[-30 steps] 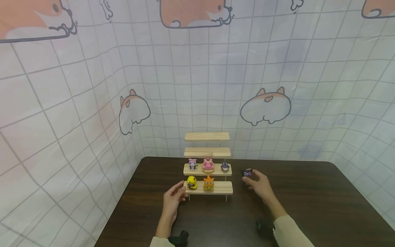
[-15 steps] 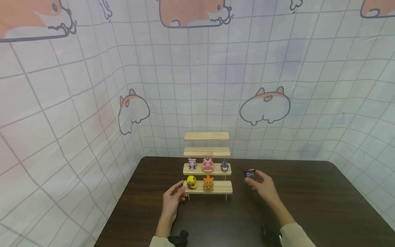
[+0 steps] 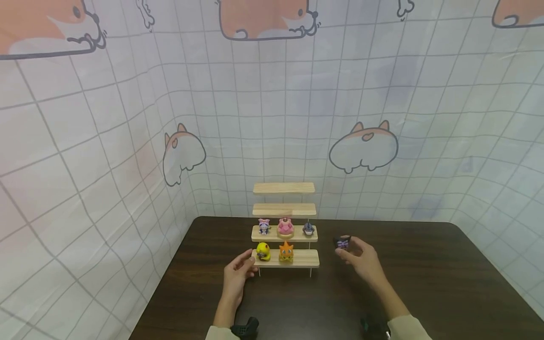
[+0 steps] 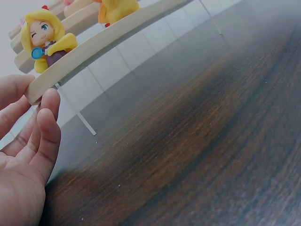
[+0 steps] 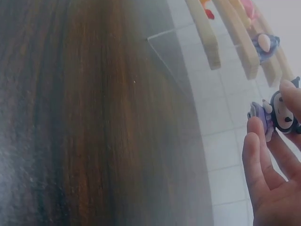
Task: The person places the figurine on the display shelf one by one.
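Observation:
My left hand (image 3: 236,279) pinches the left end of the lowest plank of a stepped wooden display stand (image 3: 303,257); in the left wrist view its thumb and fingers are at the plank's end. On that plank sit a yellow-haired figurine (image 4: 47,40) and an orange figurine (image 3: 286,253). One tier up stand a purple-and-white figurine (image 3: 264,226), a pink one (image 3: 285,227) and a dark grey-blue one (image 3: 308,229). To the right of the stand, my right hand (image 3: 366,262) holds a small figurine (image 5: 283,112) with a black hood, white face and purple dress between thumb and fingers.
The two upper planks (image 3: 284,209) of the stand bear no figurines. Thin clear supports (image 4: 77,110) hold the stand on a dark wood table (image 3: 425,274). Behind hangs a white gridded curtain (image 3: 289,137) printed with cartoon dogs.
My right hand has shifted slightly right and nearer to me, with the black-and-purple figurine in it. The left hand keeps its place on the plank.

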Demonstrator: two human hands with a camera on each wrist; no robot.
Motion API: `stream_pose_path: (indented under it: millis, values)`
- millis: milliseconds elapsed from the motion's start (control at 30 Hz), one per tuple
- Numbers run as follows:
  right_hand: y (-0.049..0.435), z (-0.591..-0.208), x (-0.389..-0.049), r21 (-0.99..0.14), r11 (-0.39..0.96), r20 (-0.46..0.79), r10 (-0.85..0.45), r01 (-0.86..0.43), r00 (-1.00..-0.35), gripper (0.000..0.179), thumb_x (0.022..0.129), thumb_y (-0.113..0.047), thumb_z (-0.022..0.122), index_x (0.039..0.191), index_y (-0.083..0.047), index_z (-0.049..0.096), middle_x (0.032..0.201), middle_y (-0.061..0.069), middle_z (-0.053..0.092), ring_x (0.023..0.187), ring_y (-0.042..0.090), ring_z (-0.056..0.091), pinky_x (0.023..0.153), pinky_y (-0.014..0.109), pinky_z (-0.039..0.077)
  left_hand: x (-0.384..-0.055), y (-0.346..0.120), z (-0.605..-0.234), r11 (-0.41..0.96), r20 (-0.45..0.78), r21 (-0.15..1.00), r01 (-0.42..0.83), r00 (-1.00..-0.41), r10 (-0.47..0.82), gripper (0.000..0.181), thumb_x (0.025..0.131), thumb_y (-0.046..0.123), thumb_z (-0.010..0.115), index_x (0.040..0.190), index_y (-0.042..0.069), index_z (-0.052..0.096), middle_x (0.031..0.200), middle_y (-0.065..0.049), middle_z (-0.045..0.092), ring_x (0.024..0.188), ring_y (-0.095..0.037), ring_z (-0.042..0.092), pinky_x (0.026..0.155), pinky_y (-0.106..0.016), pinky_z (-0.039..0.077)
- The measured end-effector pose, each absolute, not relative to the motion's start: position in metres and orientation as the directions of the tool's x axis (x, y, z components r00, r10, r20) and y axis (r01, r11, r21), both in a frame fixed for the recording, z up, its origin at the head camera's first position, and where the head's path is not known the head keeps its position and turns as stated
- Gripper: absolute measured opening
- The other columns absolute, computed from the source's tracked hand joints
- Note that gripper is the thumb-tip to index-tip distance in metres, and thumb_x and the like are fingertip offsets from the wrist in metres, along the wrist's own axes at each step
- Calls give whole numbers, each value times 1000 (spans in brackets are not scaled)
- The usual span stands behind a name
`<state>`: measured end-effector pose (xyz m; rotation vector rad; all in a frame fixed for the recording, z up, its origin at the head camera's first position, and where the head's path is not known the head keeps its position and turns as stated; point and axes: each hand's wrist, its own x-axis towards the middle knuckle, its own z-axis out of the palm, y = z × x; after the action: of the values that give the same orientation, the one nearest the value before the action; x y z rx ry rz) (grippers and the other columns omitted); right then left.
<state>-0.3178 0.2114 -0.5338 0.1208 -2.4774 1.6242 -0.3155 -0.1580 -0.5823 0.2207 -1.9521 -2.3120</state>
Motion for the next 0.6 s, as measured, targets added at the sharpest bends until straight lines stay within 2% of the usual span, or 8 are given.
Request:
stream_pose_path:
  millis: [167, 400, 600]
  values:
    - [209, -533, -314, -900, 396, 206, 15, -183, -978, 49, 89, -34, 81, 132, -15, 65, 122, 17, 70, 89, 33, 74, 74, 38, 61, -316, -158, -584, -167, -35, 986, -5, -983, -179, 45, 97, 21, 73, 136, 2, 64, 88, 1, 70, 75, -11, 69, 67, -23, 56]
    - [204, -531, -308, -905, 376, 218, 8, -199, -976, 48, 88, -33, 82, 129, -15, 66, 119, 16, 71, 85, 26, 74, 73, 40, 61, -316, -157, -584, -163, -35, 987, -5, -982, -183, 45, 97, 22, 73, 136, 2, 64, 87, 1, 70, 75, -11, 69, 67, -23, 56]
    - [200, -528, -303, -914, 344, 225, -9, -214, -974, 47, 88, -31, 82, 129, -15, 66, 116, 15, 71, 85, 32, 74, 72, 41, 62, -315, -158, -584, -166, -39, 986, -10, -984, -174, 44, 98, 20, 71, 138, 3, 63, 89, 2, 70, 75, -10, 68, 67, -22, 56]
